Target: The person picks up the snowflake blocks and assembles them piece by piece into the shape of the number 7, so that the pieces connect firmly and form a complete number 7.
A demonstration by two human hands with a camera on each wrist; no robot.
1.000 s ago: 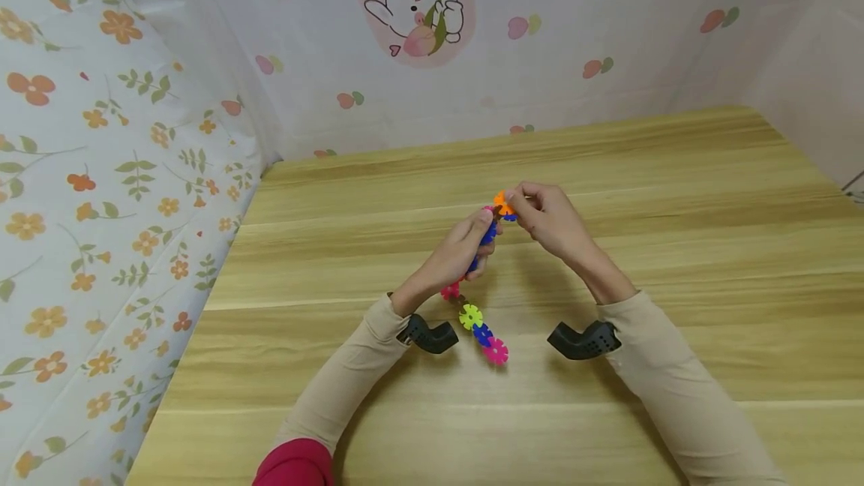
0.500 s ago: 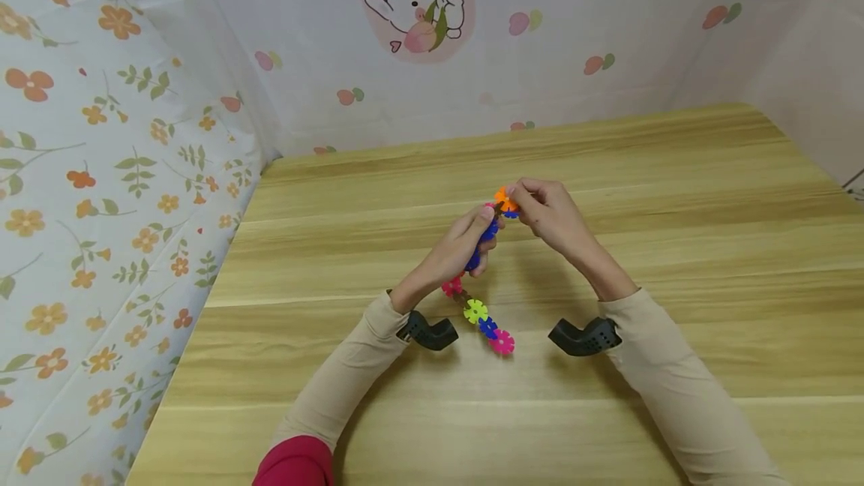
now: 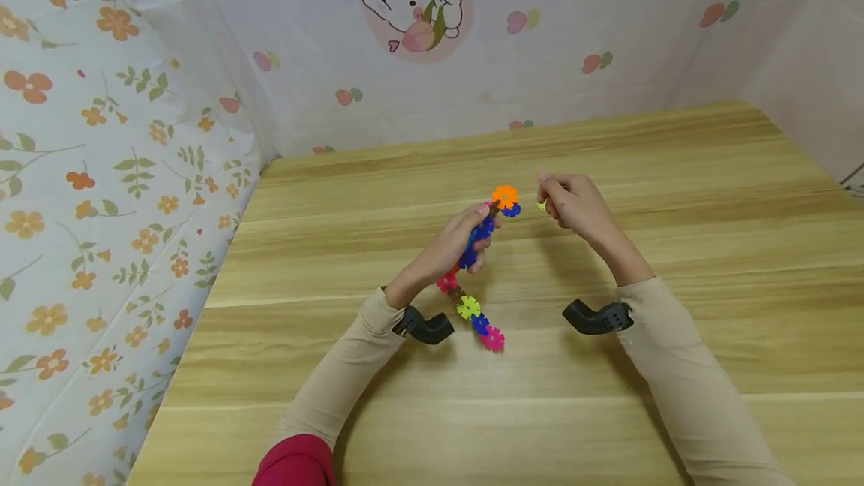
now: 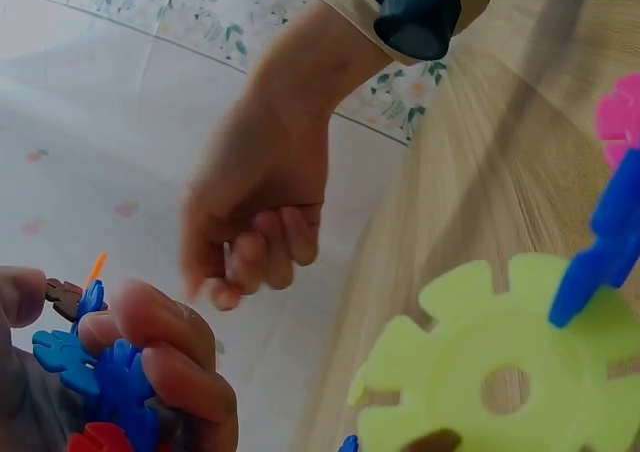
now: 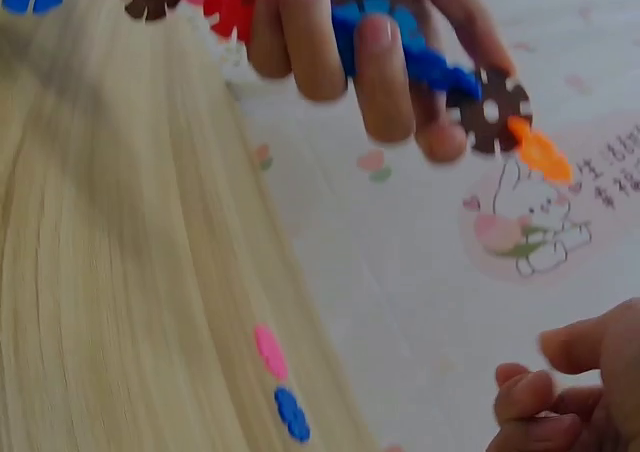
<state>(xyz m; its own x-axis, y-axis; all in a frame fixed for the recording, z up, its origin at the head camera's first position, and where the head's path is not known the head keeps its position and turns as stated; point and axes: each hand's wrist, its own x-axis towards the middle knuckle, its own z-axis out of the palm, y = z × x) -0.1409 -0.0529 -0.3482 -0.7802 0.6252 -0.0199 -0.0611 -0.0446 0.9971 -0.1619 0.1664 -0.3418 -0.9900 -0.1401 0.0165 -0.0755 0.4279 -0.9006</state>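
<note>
A chain of coloured snowflake discs runs from an orange disc at the top down to a pink disc that hangs near the table. My left hand grips the blue discs in the upper part of the chain, fingers curled round them. In the right wrist view this hand holds the blue discs, with a brown disc and the orange disc sticking out. My right hand hovers to the right of the orange disc, apart from it, fingers curled. A tiny yellowish speck shows at its fingertips; I cannot identify it.
The wooden table stretches around both hands. A cloth wall with a rabbit picture closes the back, and a floral cloth closes the left side. Black wrist cameras sit on both forearms.
My right hand has let go of the orange disc at the chain's top and drawn away to the right. The left hand keeps its grip; the chain has swung slightly.
</note>
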